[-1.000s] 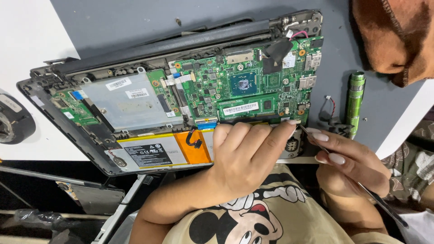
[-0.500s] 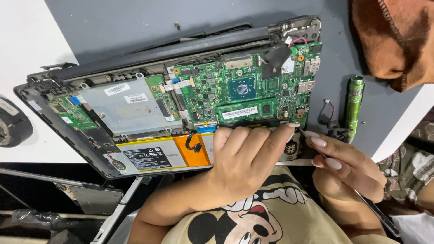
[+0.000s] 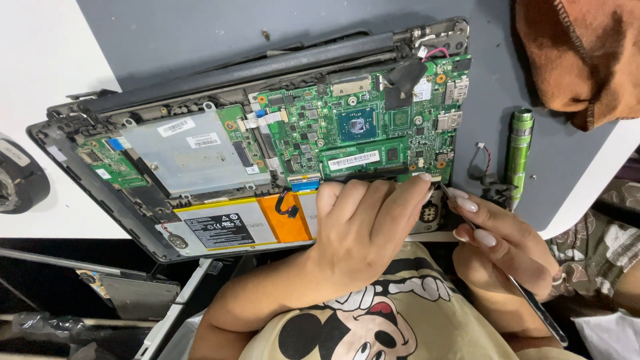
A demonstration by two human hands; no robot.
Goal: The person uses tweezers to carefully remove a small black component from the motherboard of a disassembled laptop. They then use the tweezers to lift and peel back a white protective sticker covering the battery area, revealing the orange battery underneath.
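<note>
The opened laptop [image 3: 253,160] has been shifted slightly under the flat, open-fingered left hand [image 3: 363,227], while a thin tool [image 3: 533,307] stays pinched in the right hand [image 3: 500,243], its tip at the motherboard [image 3: 360,133] edge

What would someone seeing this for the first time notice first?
An opened dark grey laptop fills the middle, its green circuit board bare, with a silver metal drive cover to the board's left. The left hand rests flat on its near edge; the right hand holds a thin dark tool at the board's corner. A green metal torch lies at right.
</note>
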